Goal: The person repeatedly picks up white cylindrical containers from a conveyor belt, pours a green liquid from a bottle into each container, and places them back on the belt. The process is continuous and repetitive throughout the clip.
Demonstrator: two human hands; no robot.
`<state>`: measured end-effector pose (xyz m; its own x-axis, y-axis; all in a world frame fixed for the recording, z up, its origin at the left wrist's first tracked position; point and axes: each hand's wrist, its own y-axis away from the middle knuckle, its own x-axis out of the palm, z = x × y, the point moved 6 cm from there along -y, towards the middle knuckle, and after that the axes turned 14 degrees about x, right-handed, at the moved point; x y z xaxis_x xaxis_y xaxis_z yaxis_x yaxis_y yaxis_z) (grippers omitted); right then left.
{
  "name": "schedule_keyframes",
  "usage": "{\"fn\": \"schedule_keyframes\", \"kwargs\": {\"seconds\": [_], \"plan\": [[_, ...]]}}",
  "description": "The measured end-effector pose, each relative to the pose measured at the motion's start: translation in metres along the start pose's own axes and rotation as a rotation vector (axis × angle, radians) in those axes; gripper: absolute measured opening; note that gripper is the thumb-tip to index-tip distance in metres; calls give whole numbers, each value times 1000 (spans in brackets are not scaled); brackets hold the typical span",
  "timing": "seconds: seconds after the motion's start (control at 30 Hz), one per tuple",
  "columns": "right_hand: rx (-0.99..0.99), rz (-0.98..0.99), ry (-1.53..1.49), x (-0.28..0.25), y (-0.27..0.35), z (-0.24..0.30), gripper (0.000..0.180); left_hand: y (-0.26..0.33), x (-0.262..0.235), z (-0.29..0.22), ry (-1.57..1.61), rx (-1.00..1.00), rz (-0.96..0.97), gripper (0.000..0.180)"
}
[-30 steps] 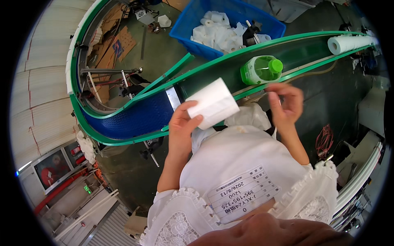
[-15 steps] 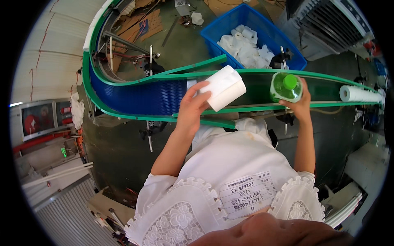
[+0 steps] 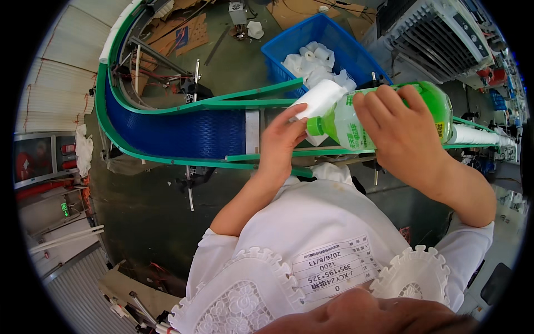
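Observation:
My left hand (image 3: 282,139) holds a white paper roll (image 3: 319,101) over the conveyor, its fingers closed around the roll's near left side. My right hand (image 3: 405,139) grips a large clear plastic bottle (image 3: 346,123) with green liquid and a green label. The bottle lies nearly level, its green cap (image 3: 315,126) pointing left. In this view the cap and neck overlap the lower part of the roll, close to my left fingers; whether they touch I cannot tell. Part of the roll is hidden behind the bottle.
A curved conveyor with a blue mesh belt (image 3: 183,132) and green side rails (image 3: 167,157) runs across in front of me. Beyond it stands a blue crate (image 3: 356,50) of white rolls and scraps. More white rolls (image 3: 473,135) line the right end. A grey vented machine (image 3: 434,39) stands far right.
The bottle has swung from cap toward the camera to lying sideways, and has come left and nearer the camera, over to the roll. My left hand has shifted slightly right, still holding the roll.

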<state>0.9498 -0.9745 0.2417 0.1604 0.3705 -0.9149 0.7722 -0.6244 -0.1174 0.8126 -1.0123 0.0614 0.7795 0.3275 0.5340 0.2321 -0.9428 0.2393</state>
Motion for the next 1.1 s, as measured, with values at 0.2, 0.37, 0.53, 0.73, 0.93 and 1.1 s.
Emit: {"fn": "schedule_keyframes", "kwargs": {"seconds": [0.2, 0.37, 0.53, 0.73, 0.93, 1.1], "plan": [[11, 170, 294, 3, -16, -13, 51, 7, -6, 2, 13, 9, -14, 38], [-39, 130, 207, -18, -13, 9, 49, 3, -4, 4, 19, 49, 31, 40], [3, 177, 258, -4, -16, -5, 52, 3, -8, 2, -57, 49, 41, 42], [83, 19, 285, -2, -15, -35, 30, 7, -6, -7, -8, 46, 1, 41], [42, 73, 48, -12, 0, -8, 55, 6, -3, -7, -35, 21, 15, 40], [139, -2, 134, 3, -2, -43, 40, 12, -7, -9, -31, 33, 1, 40]]}}
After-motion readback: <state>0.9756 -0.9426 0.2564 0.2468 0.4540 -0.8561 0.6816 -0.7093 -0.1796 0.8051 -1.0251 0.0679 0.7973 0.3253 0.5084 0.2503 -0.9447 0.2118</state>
